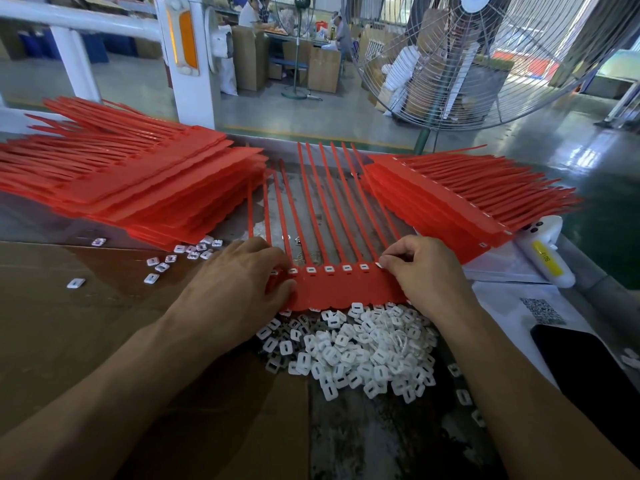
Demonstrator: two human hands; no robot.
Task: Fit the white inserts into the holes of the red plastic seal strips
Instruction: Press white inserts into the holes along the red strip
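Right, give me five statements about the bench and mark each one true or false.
1. The right hand pinches a white insert at the right end of the red strip sheet. True.
2. The loose pile of inserts lies beyond the sheet, by the fan. False: it lies on the near side, between the forearms.
3. The left hand rests on the sheet's left end. True.
4. The stack of red strips on the left is blue. False: it is red.
5. The sheet's holes between the hands are all bare. False: white inserts sit in them.
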